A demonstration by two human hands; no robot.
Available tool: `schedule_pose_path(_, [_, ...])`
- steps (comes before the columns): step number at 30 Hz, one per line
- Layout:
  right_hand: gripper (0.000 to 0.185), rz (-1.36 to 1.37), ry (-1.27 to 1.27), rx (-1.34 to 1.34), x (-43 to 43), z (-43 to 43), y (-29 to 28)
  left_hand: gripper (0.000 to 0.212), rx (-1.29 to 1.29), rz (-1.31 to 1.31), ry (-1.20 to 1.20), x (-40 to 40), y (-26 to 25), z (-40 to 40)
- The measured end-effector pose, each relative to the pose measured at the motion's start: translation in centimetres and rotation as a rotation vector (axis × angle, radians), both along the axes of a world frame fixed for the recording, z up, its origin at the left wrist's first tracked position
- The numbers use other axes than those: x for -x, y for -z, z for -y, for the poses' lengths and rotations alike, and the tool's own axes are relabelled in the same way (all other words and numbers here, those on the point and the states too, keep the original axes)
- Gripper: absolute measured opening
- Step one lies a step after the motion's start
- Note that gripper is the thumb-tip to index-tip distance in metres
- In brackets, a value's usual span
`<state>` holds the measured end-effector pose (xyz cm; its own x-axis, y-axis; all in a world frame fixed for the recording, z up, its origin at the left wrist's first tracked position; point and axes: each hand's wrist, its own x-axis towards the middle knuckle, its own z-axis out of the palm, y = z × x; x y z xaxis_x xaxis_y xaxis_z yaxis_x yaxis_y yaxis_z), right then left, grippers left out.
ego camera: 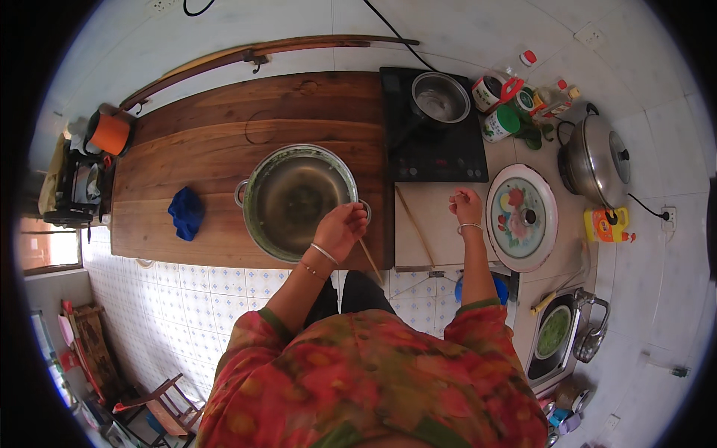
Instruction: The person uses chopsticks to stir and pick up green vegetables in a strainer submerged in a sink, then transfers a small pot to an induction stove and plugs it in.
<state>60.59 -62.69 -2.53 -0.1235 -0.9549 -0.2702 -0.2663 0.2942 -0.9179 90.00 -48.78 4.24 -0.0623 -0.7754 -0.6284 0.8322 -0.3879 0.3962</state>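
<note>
My left hand (340, 225) is over the right rim of a large steel pot (302, 207), beside its loop handle. Its fingers are bent. From beneath this hand a wooden chopstick (369, 259) slants down past the counter edge; whether I grip it is hidden. The pot has green residue around its inner wall. My right hand (466, 207) is raised, fingers loosely curled, with nothing visible in it. It is left of a flowered enamel plate (492, 224) with a glass lid (521, 246) on it. Another chopstick (414, 227) lies between my hands on the pale counter.
Behind is a black induction cooker (437, 159) bearing a small steel pot (441, 98). A blue cloth (186, 214) rests on the wooden counter (224, 162). Bottles, a lidded electric wok (594, 157) and yellow detergent (608, 225) stand right. The sink (552, 364) holds a bowl of greens (553, 334).
</note>
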Motion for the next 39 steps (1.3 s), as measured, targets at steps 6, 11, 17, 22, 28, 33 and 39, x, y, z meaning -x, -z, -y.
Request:
schedule_pose_path(6, [0.012, 0.054, 0.047, -0.016, 1.5, 1.7, 1.2, 0.018, -0.01, -0.057, -0.014, 0.6, 1.3, 0.4])
schedule_pose_path(11, [0.014, 0.116, 0.038, -0.065, 0.9, 1.7, 1.9, 0.019, -0.028, -0.034, -0.039, 0.9, 1.2, 1.4])
schedule_pose_path(17, [0.013, 0.162, 0.042, -0.073, -0.5, -0.2, 1.7, 0.019, -0.027, -0.043, -0.068, 0.5, 0.7, 1.0])
schedule_pose_path(22, [0.013, 0.233, 0.001, -0.068, -2.7, -3.1, 0.1, 0.019, 0.04, -0.051, -0.075, -0.7, -0.5, -1.0])
schedule_pose_path(28, [0.014, 0.23, -0.017, 0.017, -6.2, -8.7, -3.2, 0.02, 0.111, -0.067, -0.053, -3.5, -2.2, -4.1])
schedule_pose_path(33, [0.015, 0.273, -0.052, 0.054, -10.1, -15.1, -4.5, 0.017, 0.168, -0.107, -0.052, -7.5, -2.5, -9.2])
schedule_pose_path(39, [0.017, 0.208, -0.047, 0.001, -10.8, -24.7, -6.3, 0.016, 0.139, -0.197, 0.07, -7.0, -1.3, -14.0])
